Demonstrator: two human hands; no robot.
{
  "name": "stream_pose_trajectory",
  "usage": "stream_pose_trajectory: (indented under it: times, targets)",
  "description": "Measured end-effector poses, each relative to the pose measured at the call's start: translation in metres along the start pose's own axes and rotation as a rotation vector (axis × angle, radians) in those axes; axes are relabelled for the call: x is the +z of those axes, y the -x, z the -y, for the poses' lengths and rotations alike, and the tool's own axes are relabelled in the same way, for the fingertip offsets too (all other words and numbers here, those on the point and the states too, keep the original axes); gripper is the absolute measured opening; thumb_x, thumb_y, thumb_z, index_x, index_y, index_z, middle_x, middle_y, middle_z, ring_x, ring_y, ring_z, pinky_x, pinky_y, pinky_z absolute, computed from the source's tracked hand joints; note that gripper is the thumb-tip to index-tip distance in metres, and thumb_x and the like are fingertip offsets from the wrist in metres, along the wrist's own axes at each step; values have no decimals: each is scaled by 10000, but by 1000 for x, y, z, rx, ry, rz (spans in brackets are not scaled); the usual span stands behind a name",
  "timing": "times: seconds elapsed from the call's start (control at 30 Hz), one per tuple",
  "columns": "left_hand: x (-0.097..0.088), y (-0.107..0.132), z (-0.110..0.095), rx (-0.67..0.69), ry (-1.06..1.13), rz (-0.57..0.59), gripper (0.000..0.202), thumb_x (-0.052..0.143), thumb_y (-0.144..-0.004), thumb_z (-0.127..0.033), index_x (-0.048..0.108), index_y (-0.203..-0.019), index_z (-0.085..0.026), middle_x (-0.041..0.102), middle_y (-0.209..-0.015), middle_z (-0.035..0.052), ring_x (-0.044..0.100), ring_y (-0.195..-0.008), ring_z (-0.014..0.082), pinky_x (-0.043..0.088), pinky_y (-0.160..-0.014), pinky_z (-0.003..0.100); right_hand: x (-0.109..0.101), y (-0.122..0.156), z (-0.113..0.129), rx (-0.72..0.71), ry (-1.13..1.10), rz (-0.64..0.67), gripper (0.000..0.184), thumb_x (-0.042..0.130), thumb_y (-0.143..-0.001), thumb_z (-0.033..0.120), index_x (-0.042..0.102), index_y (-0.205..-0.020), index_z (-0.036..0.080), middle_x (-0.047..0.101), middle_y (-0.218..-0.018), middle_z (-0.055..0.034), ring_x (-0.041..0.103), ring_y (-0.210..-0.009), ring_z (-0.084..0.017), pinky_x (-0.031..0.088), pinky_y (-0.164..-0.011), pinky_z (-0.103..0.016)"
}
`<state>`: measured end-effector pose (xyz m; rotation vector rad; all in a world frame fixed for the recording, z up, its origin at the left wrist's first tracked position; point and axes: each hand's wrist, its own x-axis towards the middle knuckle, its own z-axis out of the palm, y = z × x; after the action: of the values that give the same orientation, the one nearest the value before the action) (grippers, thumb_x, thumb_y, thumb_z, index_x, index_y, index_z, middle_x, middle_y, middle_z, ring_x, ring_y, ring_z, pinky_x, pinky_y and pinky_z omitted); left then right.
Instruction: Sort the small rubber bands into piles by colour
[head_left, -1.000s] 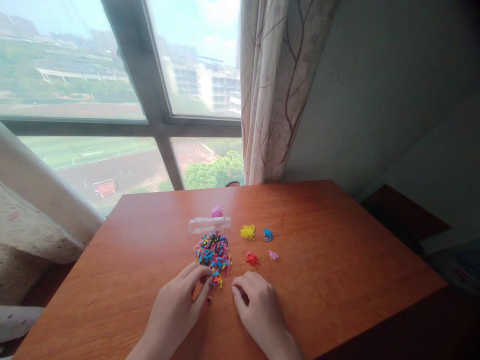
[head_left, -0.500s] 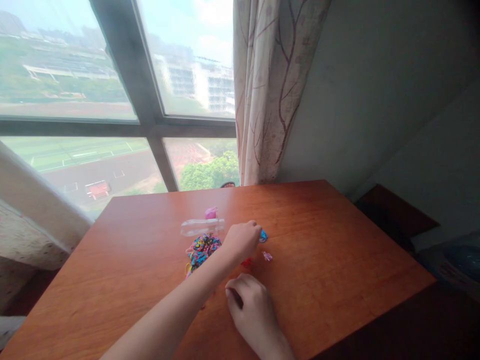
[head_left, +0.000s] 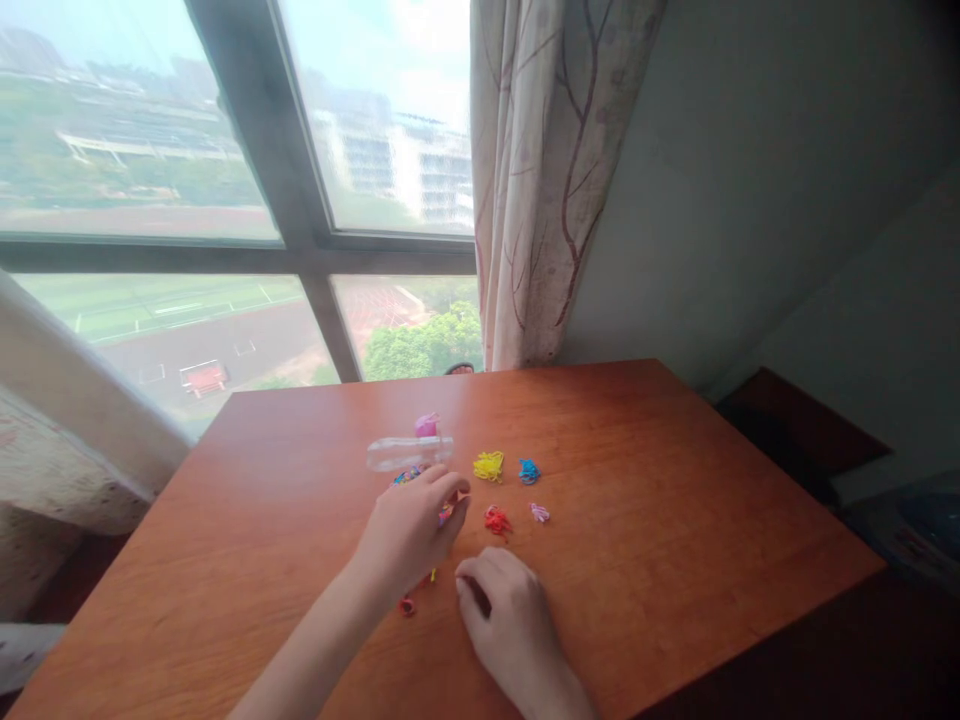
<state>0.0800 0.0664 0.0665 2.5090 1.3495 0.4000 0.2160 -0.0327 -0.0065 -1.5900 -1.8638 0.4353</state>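
Observation:
My left hand point(head_left: 416, 520) hovers over the mixed pile of multicoloured small rubber bands point(head_left: 407, 476), covering most of it. Its thumb and forefinger are apart, with nothing visible between them. My right hand point(head_left: 510, 615) rests on the table, fingers curled and thumb tip close to the forefinger; whatever it may hold is too small to make out. Beyond my right hand lie a red heap of bands point(head_left: 496, 521) and a small pale pink one point(head_left: 539, 513). Farther back are a yellow heap point(head_left: 489, 466) and a blue heap point(head_left: 529, 471).
A clear plastic bottle point(head_left: 401, 453) lies on its side behind the mixed pile, with a pink object point(head_left: 427, 425) behind it. A loose reddish band point(head_left: 406, 606) lies left of my right hand. The wooden table point(head_left: 675, 520) stands against a window and curtain point(head_left: 525, 200).
My left hand has moved left and nearer, from beside the blue heap to over the mixed pile, uncovering the yellow and red heaps. Its fingers have parted. My right hand stays in place.

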Motion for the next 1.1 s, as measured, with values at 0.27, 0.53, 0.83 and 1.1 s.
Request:
stream_pose_trajectory:
  times: [0.27,0.53,0.83,1.1]
  targets:
    - [12,87,47,-127,137,-165,208,474,-931,-326,668,-908,-254,678,-749,-25,617,-615,125,463,-595,206,1,-1,0,-28,55,-7,164,583,-839,84,598,-779,236,600,-737,28,569,-703,-144,344,-642,-249]
    - [35,108,56,-157,231,-230,172,498,-906,-264,668,-930,-252,702,-786,-28,634,-612,114,504,-621,191,8,-8,13,8,41,12,174,640,-812,92,629,-869,256,633,-792,27,602,-724,-160,375,-649,-250]
    - [34,105,52,-158,232,-184,178,504,-909,-282,682,-910,-266,699,-761,-21,649,-641,128,505,-622,200,17,-21,20,-17,-15,-9,186,618,-829,99,648,-916,260,641,-793,31,616,-698,-147,393,-638,-236]
    - [35,105,50,-152,224,-154,185,491,-922,-283,673,-956,-278,700,-787,-23,669,-677,132,510,-642,201,22,-19,21,-9,-39,-20,160,615,-814,77,626,-817,237,644,-785,22,612,-715,-146,392,-667,-227]
